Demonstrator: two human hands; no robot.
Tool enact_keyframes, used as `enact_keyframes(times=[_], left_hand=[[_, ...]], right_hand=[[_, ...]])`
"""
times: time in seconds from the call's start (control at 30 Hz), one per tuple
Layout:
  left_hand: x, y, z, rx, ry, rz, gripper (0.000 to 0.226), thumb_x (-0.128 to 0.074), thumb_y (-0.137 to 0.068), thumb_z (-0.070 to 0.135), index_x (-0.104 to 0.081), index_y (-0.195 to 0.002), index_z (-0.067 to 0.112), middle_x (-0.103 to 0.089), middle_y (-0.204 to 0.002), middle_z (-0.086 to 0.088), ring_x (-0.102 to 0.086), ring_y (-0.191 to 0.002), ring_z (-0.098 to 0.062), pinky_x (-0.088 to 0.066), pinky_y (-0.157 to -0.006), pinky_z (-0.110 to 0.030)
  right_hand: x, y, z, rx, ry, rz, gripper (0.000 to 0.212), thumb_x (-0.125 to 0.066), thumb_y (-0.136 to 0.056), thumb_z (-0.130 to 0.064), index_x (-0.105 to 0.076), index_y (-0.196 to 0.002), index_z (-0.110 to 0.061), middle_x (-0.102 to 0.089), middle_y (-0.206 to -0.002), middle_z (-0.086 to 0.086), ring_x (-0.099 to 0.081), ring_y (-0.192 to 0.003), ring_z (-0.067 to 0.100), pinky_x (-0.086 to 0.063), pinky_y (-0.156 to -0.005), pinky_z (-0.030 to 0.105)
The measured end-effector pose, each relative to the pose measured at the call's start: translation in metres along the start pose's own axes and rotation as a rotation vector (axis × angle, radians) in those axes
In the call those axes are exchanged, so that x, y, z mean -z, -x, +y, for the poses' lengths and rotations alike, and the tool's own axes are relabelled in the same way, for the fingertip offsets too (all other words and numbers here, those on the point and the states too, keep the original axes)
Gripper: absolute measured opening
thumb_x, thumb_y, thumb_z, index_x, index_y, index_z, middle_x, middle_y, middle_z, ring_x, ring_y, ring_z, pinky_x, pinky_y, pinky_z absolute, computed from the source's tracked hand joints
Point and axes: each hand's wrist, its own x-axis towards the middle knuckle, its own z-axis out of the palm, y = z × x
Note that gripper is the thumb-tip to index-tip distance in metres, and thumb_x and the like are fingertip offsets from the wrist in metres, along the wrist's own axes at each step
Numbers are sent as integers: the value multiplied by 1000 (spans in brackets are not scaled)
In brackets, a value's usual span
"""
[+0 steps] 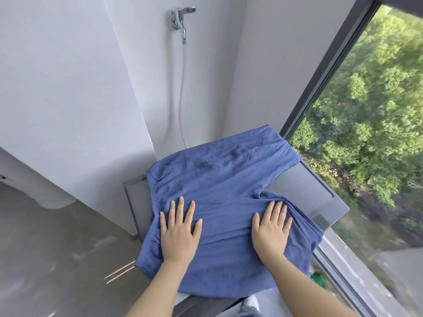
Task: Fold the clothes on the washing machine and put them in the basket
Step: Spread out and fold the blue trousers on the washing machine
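A blue garment (219, 179) with gathered elastic edges lies spread over the top of the grey washing machine (315, 197); its near edge hangs over the front. My left hand (179, 232) presses flat on the cloth at the near left, fingers straight and spread. My right hand (272, 232) lies flat on the cloth at the near right, next to a bunched fold by the machine's right side. No basket is in view.
A white wall with a metal tap (182, 19) and a hose (180, 106) rises behind the machine. A large window (366, 133) with a dark frame runs along the right. Grey floor (57, 248) lies to the left. Something green (318, 277) sits low by the window.
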Motion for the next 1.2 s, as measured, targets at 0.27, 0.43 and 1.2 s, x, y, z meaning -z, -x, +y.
enact_keyframes(times=[0.27, 0.43, 1.2], left_hand=[[-9, -5, 10, 314, -2, 130, 59, -26, -92, 49, -45, -142, 23, -39, -151, -7, -34, -140, -29, -17, -113, -53], [-13, -9, 14, 532, -22, 209, 60, -23, -93, 49, -42, -144, 22, -36, -152, -9, -29, -142, -30, -12, -115, -53], [-12, -20, 123, 218, 78, 231, 51, -41, -90, 28, -46, -141, 21, -35, -153, -10, -30, -141, -26, -26, -109, -57]], right_hand=[[7, -83, -46, 442, 93, -65, 88, 10, -79, -54, -5, -154, -10, 2, -162, 8, 4, -149, 23, 5, -120, 42], [4, -124, -92, 740, 146, -141, 86, 11, -80, -54, -1, -153, -10, 4, -162, 8, 9, -149, 22, 9, -120, 41], [78, -73, 63, 156, -639, -97, 20, -52, -87, -6, -57, -93, -25, -54, -105, -5, -51, -81, 12, -37, -65, 29]])
